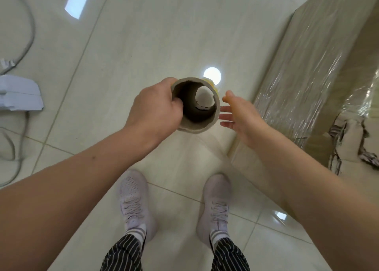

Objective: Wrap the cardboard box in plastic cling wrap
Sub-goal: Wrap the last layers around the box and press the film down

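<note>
- The roll is held upright over the floor, seen straight down its bore: a stiff, grey-brown card tube with a rough cut rim.
- The left hand grips it at the top, fingers hooked over the rim into the bore.
- The right hand is spread wide, fingers straight, just beside the rim (touching or not, I can't tell).
- The box stands on the floor to the person's right, near the roll, already under glossy, wrinkled film; one torn patch shows at its near corner.
- I'd judge the roll light and rigid, best steered by its two ends so it can spin.
- The film looks thin, clingy and easily torn; the box looks bulky, its wrapped faces slick, so walking round it seems wiser than lifting.
- How much film is left on the roll can't be seen.
</note>
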`<state>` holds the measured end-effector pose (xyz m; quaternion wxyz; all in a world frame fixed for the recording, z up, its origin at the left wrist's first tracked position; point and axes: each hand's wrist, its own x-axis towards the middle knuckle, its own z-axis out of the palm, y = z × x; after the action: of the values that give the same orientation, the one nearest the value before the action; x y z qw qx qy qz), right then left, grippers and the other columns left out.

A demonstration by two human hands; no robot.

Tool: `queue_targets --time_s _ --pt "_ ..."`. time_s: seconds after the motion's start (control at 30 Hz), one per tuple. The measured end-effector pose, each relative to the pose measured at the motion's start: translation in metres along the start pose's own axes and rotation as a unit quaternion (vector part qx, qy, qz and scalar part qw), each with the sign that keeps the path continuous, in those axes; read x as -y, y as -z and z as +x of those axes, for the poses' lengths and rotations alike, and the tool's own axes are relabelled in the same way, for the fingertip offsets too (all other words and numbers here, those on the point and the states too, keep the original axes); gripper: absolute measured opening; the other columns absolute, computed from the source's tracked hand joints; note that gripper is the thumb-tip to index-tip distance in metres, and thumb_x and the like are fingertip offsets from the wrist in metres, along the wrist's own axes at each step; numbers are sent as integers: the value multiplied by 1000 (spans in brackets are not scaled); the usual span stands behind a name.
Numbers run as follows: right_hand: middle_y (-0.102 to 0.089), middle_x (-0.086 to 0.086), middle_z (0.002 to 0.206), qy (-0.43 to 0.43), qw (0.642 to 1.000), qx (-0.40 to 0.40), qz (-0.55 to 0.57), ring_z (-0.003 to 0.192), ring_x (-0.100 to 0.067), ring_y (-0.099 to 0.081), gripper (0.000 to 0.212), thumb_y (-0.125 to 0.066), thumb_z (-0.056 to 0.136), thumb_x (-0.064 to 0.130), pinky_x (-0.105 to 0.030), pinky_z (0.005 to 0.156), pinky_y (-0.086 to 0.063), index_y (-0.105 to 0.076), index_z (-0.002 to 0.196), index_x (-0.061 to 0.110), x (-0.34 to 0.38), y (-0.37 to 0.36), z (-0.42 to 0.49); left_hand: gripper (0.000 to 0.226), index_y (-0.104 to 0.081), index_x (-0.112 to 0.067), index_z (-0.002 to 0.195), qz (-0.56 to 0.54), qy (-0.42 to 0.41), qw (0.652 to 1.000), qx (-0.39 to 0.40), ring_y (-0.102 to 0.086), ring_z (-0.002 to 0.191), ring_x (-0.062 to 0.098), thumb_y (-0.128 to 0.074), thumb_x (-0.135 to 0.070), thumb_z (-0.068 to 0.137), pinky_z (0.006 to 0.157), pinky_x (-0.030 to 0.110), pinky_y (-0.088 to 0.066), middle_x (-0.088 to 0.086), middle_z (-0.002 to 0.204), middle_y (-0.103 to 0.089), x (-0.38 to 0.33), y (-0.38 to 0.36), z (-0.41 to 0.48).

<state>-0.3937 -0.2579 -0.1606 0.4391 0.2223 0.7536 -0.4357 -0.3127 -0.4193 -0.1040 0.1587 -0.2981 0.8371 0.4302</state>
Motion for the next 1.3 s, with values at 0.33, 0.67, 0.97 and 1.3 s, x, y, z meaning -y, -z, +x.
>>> queue_targets --time_s 0.33,0.67,0.97,1.3 --pt "-63 12 101 112 981 84 -134 84 -8 -69 18 -53 88 50 -21 70 -44 -54 102 38 50 25 -78 29 -56 -16 105 -51 76 993 69 -65 56 19 -36 -11 86 58 30 -50 6 75 -66 -42 -12 37" --pt "-69 -9 64 174 967 -68 -171 55 -14 -66 22 -48 78 8 -41 69 -56 -66 89 15 85 35 -35 24 -55 -18 105 50 14 996 79 -67 65 19 -47 -8 85 54 33 -53 2 92 -61 -82 1 74" --pt "-68 1 72 238 948 -98 -185 66 -13 -68 33 -49 84 7 -26 66 -54 -65 106 25 105 85 -25 28 -48 -17 109 31 -21 998 51 -61 73 24 -44 -4 84 48 28 -44 1 83 -51 -128 -28 94" --pt "-58 -2 114 54 996 3 77 100 -16 -63 29 -45 97 29 -36 88 -52 -54 123 19 87 115 -24 27 -46 -15 106 -76 79 992 67 -65 75 33 -43 4 87 67 41 -60 9 111 -48 -146 -40 106"
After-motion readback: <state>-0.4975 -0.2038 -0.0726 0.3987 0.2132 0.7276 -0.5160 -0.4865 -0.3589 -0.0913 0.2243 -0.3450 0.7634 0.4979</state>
